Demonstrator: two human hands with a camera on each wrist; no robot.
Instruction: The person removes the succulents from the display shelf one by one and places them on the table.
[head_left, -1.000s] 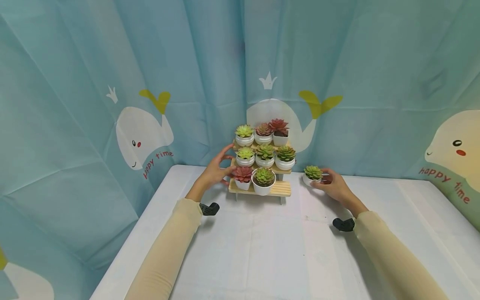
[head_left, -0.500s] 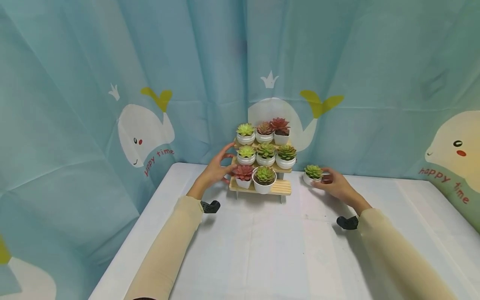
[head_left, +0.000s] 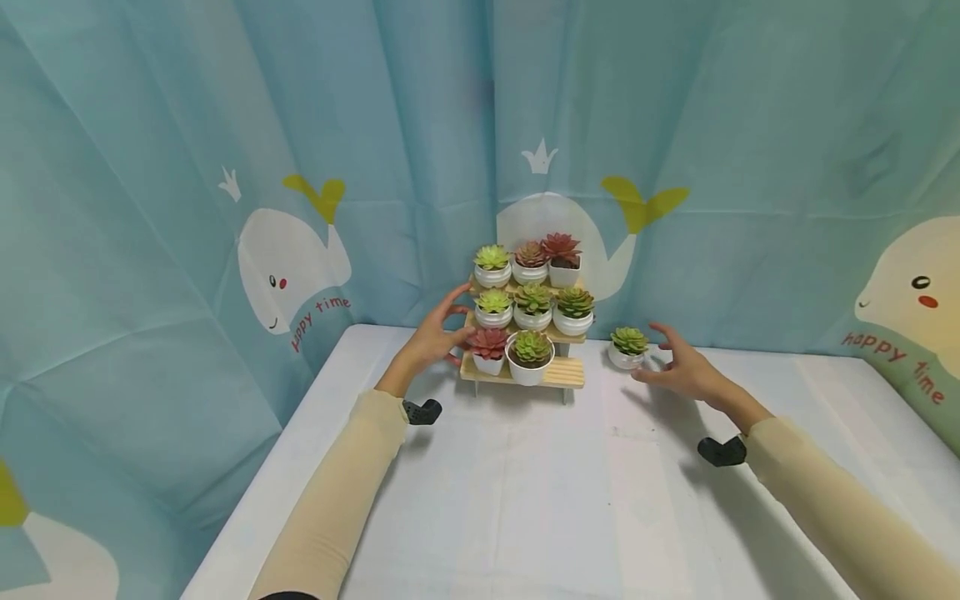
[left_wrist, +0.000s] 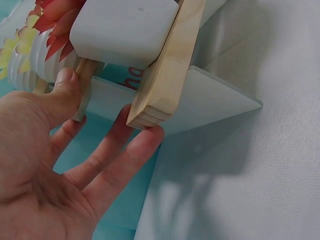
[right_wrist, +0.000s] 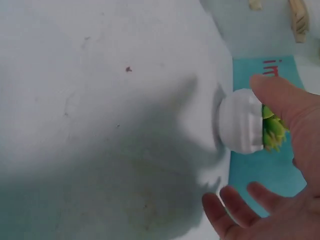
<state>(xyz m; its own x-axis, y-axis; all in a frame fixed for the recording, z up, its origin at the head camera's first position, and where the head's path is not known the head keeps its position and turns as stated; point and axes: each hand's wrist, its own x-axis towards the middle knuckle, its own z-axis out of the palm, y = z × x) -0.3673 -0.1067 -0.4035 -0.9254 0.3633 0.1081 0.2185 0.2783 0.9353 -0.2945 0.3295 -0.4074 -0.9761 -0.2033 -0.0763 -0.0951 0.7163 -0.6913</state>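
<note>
My left hand (head_left: 429,340) is at the left end of a three-tier wooden plant stand (head_left: 564,373). In the left wrist view its thumb (left_wrist: 67,85) touches the middle shelf, and spread fingers touch the end of the lowest shelf (left_wrist: 162,95). Beside the stand on the right, a green succulent in a round white pot (head_left: 627,350) stands upright on the table. Thumb and fingers apart, my right hand (head_left: 686,371) is just right of that pot and holds nothing. Seen from the right wrist, the white pot (right_wrist: 242,122) sits beyond the spread thumb and fingers.
Several potted succulents fill the top and middle shelves. A red succulent (head_left: 489,343) and a green one (head_left: 530,350) occupy the left and middle of the lowest shelf. A blue whale-print curtain (head_left: 420,150) hangs behind the white table (head_left: 555,500).
My right hand has let go of the green succulent's pot and drawn back to the right, its fingers spreading. The pot stays on the table. My left hand keeps its place at the stand.
</note>
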